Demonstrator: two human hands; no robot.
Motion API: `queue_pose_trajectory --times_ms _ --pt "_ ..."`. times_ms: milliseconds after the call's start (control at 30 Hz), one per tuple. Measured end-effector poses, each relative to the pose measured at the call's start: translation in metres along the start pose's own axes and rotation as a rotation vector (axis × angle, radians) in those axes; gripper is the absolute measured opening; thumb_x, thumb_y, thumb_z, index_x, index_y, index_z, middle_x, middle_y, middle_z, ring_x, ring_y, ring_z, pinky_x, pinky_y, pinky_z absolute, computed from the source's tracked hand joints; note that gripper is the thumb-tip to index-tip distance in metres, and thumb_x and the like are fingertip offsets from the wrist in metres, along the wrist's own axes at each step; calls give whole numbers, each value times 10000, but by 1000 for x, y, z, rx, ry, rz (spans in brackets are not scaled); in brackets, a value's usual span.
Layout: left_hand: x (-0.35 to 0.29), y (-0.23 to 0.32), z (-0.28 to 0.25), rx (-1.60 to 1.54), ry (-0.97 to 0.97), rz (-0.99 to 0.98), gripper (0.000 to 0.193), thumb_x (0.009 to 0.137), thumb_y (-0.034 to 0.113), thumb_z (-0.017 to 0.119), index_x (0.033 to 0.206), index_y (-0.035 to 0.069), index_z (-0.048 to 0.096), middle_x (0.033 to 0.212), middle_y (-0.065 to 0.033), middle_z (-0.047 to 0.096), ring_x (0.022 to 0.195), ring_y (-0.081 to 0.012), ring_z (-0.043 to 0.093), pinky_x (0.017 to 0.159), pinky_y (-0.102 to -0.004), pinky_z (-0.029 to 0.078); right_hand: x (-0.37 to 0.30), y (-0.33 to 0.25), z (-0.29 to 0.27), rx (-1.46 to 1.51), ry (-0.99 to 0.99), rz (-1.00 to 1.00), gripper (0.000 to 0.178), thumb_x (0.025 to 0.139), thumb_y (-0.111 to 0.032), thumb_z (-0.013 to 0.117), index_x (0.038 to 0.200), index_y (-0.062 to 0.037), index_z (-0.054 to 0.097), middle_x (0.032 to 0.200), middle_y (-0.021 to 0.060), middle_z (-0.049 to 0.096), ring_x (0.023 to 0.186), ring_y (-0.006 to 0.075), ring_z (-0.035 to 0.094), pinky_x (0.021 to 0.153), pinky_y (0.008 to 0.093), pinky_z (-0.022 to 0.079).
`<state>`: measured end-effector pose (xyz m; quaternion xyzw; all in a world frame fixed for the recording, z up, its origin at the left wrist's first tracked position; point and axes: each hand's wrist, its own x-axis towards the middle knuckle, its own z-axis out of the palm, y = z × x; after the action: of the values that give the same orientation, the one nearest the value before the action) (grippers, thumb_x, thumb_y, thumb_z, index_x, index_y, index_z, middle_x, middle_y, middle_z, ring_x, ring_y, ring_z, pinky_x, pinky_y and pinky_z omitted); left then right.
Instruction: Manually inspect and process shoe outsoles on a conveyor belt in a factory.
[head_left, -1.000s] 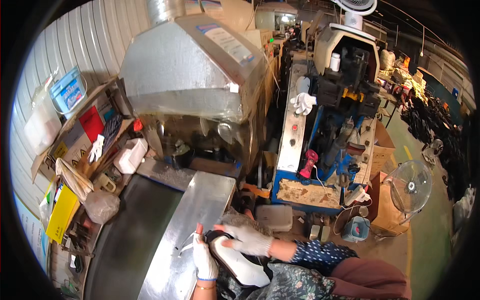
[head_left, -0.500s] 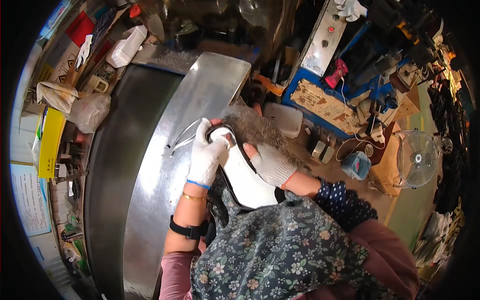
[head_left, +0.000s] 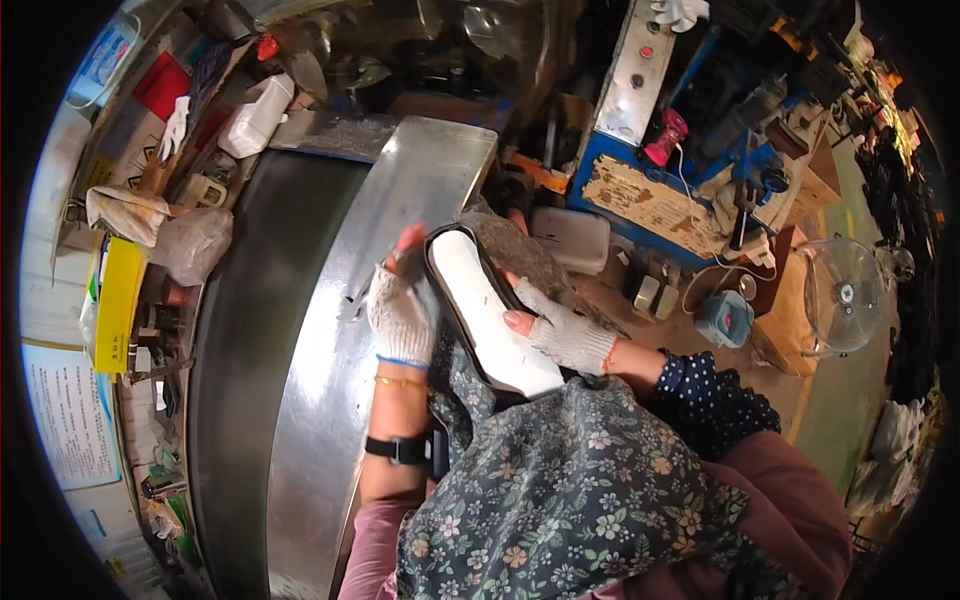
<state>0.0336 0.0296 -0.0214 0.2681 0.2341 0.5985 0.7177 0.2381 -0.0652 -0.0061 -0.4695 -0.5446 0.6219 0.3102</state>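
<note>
A long shoe-shaped piece (head_left: 492, 318), with a white flat face and a black raised rim, lies tilted across my lap. It looks like a shoe upper seen from its bottom side. My right hand (head_left: 565, 327), in a white fingertip-less knitted glove, grips its right edge, with the thumb on the white face. Beside its far left end, my left hand (head_left: 404, 300) is raised in a similar glove, fingers stretched up and slightly blurred. A small gap shows between that hand and the rim. A flowered apron (head_left: 560, 490) covers my lap under the near end.
To the left run a shiny metal ledge (head_left: 345, 290) and a dark conveyor belt (head_left: 250, 320). A cluttered shelf holds a yellow box (head_left: 120, 305) and a plastic bag (head_left: 192, 245). At right stand a blue machine (head_left: 650, 205), a blue bin (head_left: 724, 319) and a fan (head_left: 846, 294).
My left hand has let go of the far end, moved slightly left and opened. My right hand has shifted its hold, thumb now on the white face. The thin white strands by my left hand no longer show clearly.
</note>
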Motion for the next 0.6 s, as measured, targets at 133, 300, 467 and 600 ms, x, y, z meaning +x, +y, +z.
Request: queue_pose_trajectory --times_ms 133,300,467,600 --pt "-24 -7 12 973 364 -96 524 1031 398 451 1267 -49 587 1295 -225 622 1208 -351 579 1044 -379 432 28 7 26 -305 177 59 802 1008 -406 483 1575 -28 60 1549 309 291 1326 458 460 1092 433 380" --pt "-4 25 27 2243 66 58 393 1023 351 422 943 39 648 845 -218 698 803 -420 677 702 -499 541 36 -17 49 -381 302 95 776 1001 -381 478 1567 -24 86 1547 322 266 1306 495 453 1078 460 394" --pt "-42 43 -1 1583 -135 -309 601 1033 492 419 1342 -15 514 1286 -346 551 1261 -407 538 1082 -449 392 28 26 33 -14 295 -188 765 1020 -351 464 1560 21 69 1539 257 323 1420 321 348 1158 361 273" --pt "-97 18 16 1992 -57 -71 478 1012 390 477 1247 -15 570 902 -265 681 784 -411 683 703 -474 554 26 38 46 -99 403 -198 781 1008 -369 477 1565 -2 71 1530 280 330 1348 411 435 1104 417 360"
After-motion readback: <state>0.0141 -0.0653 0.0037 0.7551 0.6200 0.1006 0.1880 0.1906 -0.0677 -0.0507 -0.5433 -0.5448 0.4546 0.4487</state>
